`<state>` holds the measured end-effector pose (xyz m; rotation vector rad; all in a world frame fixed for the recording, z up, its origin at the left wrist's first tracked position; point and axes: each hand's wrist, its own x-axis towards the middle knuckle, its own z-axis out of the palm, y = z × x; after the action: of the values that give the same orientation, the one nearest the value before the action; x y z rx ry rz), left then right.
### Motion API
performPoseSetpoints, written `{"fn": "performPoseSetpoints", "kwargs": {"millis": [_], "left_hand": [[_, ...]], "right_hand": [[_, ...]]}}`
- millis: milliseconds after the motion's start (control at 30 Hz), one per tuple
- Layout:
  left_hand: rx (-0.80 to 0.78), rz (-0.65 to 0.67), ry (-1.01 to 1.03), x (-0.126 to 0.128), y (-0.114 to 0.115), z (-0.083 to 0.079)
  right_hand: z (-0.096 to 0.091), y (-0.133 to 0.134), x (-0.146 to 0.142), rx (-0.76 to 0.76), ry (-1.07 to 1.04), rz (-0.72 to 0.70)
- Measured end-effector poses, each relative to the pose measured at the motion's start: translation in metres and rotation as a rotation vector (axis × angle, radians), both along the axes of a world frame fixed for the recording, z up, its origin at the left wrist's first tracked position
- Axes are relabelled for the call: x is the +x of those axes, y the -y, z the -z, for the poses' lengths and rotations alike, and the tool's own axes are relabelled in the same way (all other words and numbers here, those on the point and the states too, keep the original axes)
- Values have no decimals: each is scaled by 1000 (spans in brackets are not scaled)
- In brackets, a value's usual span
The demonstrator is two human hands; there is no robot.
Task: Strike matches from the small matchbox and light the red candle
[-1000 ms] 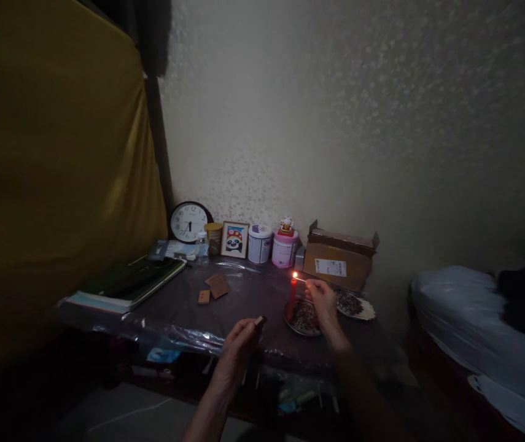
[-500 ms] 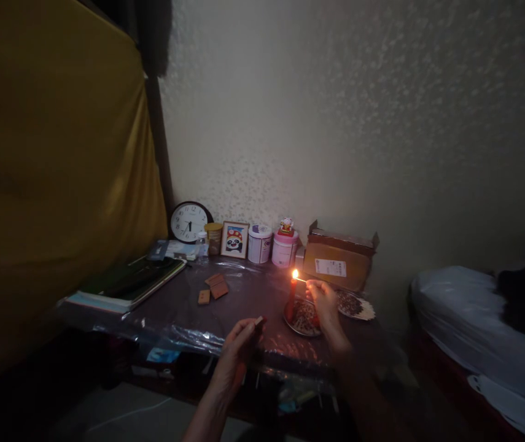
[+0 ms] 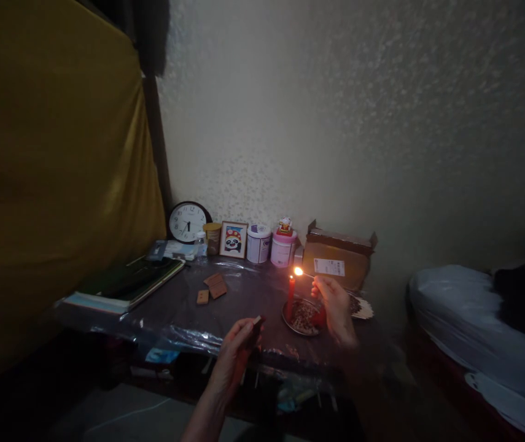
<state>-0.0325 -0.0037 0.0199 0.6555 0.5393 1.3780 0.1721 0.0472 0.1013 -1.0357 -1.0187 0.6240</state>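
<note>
My right hand (image 3: 333,301) pinches a burning match (image 3: 303,273) whose flame sits just up and to the right of the wick of a red candle (image 3: 290,296). A small flame also shows on the candle's top. The candle stands in a round metal dish (image 3: 302,317) on the dark table (image 3: 244,301). My left hand (image 3: 239,347) is closed on a small matchbox (image 3: 257,320), held above the table's front edge, left of the dish.
Along the wall stand a clock (image 3: 187,221), a framed panda picture (image 3: 233,239), two tins (image 3: 259,244), a pink jar (image 3: 283,247) and a cardboard box (image 3: 338,258). Books (image 3: 126,285) lie at the left, small brown boxes (image 3: 213,286) mid-table. A bed (image 3: 478,331) lies at the right.
My right hand has lifted the lit match slightly up and to the right, away from the candle's wick. My left hand has stayed in place.
</note>
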Motion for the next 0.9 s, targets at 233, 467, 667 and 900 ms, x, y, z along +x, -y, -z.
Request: {"fn": "performPoseSetpoints", "kwargs": {"millis": [233, 467, 667, 900], "left_hand": [[-19, -19, -5, -1, -1, 0], [-24, -21, -5, 0, -3, 4], [-2, -25, -5, 0, -3, 6], [-13, -30, -17, -1, -1, 2]], "right_hand": [[-18, 39, 17, 46, -101, -217], [16, 47, 40, -68, 81, -117], [22, 57, 39, -128, 196, -104], [22, 66, 42, -100, 251, -174]]}}
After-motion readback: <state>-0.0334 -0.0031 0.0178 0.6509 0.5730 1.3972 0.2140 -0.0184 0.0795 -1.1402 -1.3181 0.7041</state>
